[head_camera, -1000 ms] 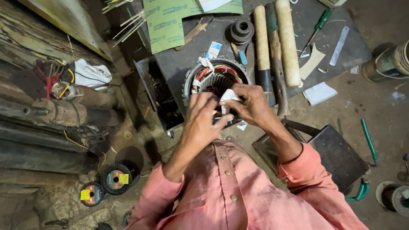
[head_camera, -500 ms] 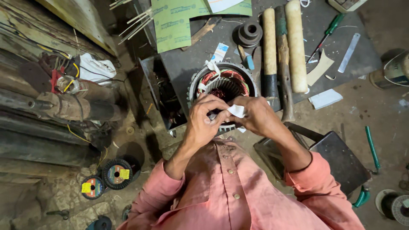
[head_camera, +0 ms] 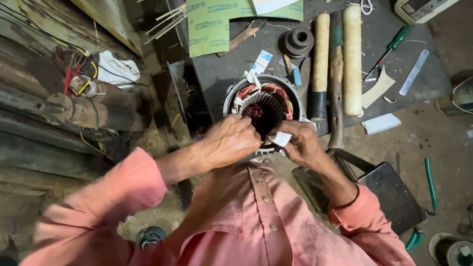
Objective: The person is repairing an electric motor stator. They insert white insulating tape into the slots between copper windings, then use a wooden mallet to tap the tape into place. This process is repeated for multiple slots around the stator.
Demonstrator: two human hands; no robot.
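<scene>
A round motor stator (head_camera: pixel 262 101) with copper windings and white paper strips stands on a dark work board (head_camera: pixel 217 74). My left hand (head_camera: pixel 231 140) rests on the stator's near rim, fingers curled at the windings; whether it grips anything is hidden. My right hand (head_camera: pixel 300 143) pinches a small white paper strip (head_camera: pixel 281 138) at the stator's near right edge. Both hands nearly touch each other over the rim.
Two wooden mallets (head_camera: pixel 351 59) and a hammer (head_camera: pixel 336 79) lie right of the stator. A green screwdriver (head_camera: pixel 391 47), green sheets (head_camera: pixel 212 24), a dark pulley (head_camera: pixel 298 42), white paper pieces (head_camera: pixel 381 123) and a dark metal box (head_camera: pixel 389 197) surround it. Old motors and wires (head_camera: pixel 79 98) lie at left.
The view has shifted closer and my hands have spread slightly; my left hand moved to the left on the rim, my right hand still holds the paper strip.
</scene>
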